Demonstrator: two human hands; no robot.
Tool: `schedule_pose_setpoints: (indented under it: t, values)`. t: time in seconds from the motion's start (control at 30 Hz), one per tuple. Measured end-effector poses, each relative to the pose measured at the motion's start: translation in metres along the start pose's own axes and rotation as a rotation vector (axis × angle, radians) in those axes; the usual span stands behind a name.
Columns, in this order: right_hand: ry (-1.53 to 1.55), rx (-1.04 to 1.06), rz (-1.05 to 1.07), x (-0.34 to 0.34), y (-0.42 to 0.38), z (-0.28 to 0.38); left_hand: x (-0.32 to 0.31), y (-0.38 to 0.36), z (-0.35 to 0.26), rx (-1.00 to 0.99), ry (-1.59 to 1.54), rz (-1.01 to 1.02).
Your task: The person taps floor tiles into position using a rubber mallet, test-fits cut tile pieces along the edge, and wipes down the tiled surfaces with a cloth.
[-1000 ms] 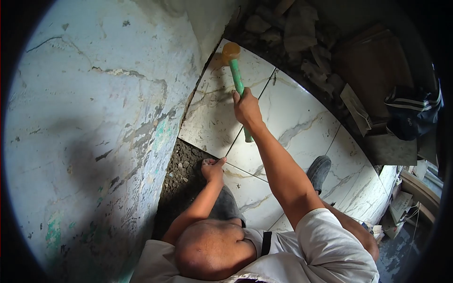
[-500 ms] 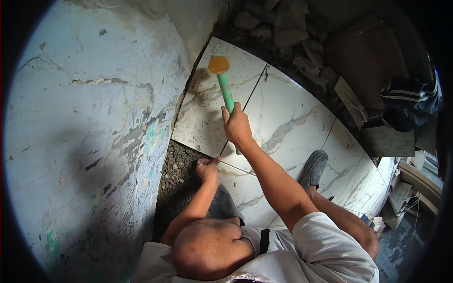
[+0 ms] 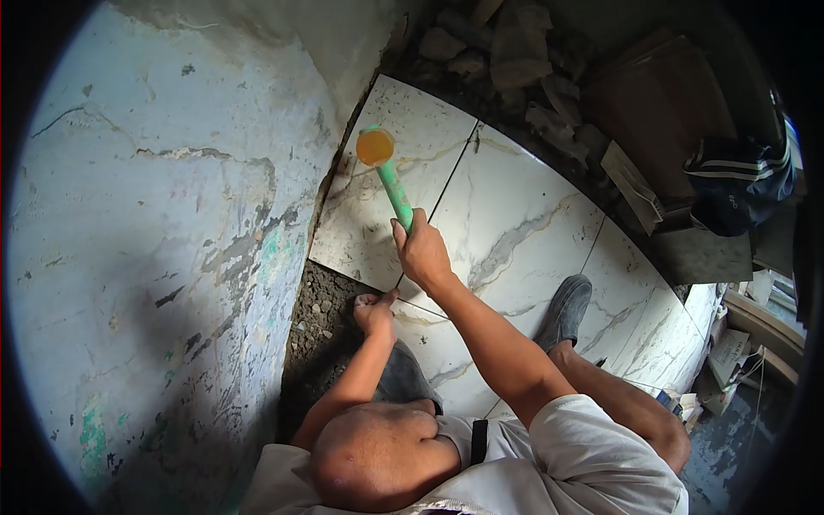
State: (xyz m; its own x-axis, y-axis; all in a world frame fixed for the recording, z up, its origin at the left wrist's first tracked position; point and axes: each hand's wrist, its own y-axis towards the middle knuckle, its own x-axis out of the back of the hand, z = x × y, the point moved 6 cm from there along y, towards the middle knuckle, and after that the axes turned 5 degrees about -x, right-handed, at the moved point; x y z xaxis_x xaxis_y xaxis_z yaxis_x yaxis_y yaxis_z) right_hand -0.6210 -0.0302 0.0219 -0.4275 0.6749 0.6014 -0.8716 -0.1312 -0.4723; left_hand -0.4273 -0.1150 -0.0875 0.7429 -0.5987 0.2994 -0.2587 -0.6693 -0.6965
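My right hand (image 3: 424, 254) is wrapped round the green handle of a mallet (image 3: 396, 190). The mallet's round orange-yellow head (image 3: 375, 148) points up and away, overlapping the far corner tile (image 3: 360, 225) in this view. That tile is white with grey and tan veins and lies against the wall. Lower down, my left hand (image 3: 375, 314) is closed, fingers curled and thumb right at the tile's near edge, beside the joint with the neighbouring tile (image 3: 429, 339). Whatever its fingers hold, if anything, is hidden.
Rough grey mortar with pebbles (image 3: 318, 313) fills the strip by the peeling blue-white wall (image 3: 172, 223). More veined tiles (image 3: 524, 206) spread right, under a grey shoe (image 3: 567, 309). Rubble (image 3: 519, 51) and a dark striped cloth (image 3: 738, 184) lie beyond the tiled edge.
My right hand and the mallet have moved slightly left and down toward me, the head now lower over the corner tile. My left hand stays by the tile edge.
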Motion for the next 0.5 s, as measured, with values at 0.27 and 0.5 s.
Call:
schedule_pose_setpoints:
  t: [0.27, 0.5]
  values:
    - [-0.106, -0.055, 0.080, -0.011, 0.002, -0.025, 0.000, -0.009, -0.006, 0.003, -0.074, -0.007]
    - [-0.162, -0.046, 0.101, -0.006, -0.001, -0.023, 0.000, -0.017, -0.010, 0.056, -0.068, -0.007]
